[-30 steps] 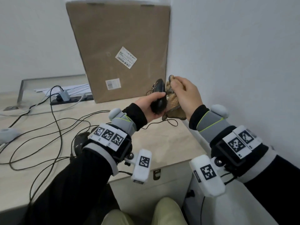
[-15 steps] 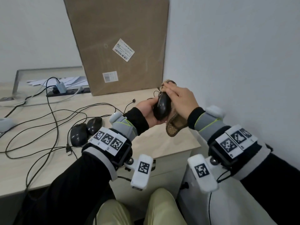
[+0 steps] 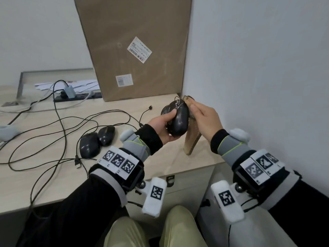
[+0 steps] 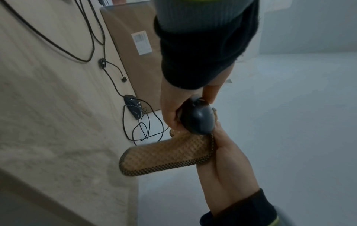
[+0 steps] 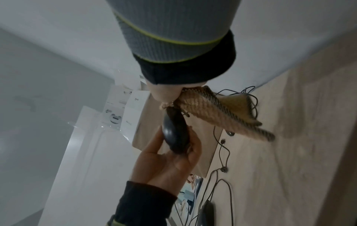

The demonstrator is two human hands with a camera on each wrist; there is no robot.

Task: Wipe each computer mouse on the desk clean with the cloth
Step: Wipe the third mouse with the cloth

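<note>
Wiping: L hand (image 3: 163,127) fingers clamp glossy black mouse (image 3: 180,120), R hand (image 3: 204,120) fingers pinch tan woven cloth (image 3: 192,141); next turn mouse.

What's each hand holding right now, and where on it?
The left hand grips a black mouse round its sides. The right hand holds the tan cloth by its upper part, against the mouse.

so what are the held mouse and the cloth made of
The held mouse: probably hard plastic, dark, slightly glossy, judging by soft highlights. The cloth: woven or knitted textile, tan with dark checked edging; waffle texture, hangs limp.
</note>
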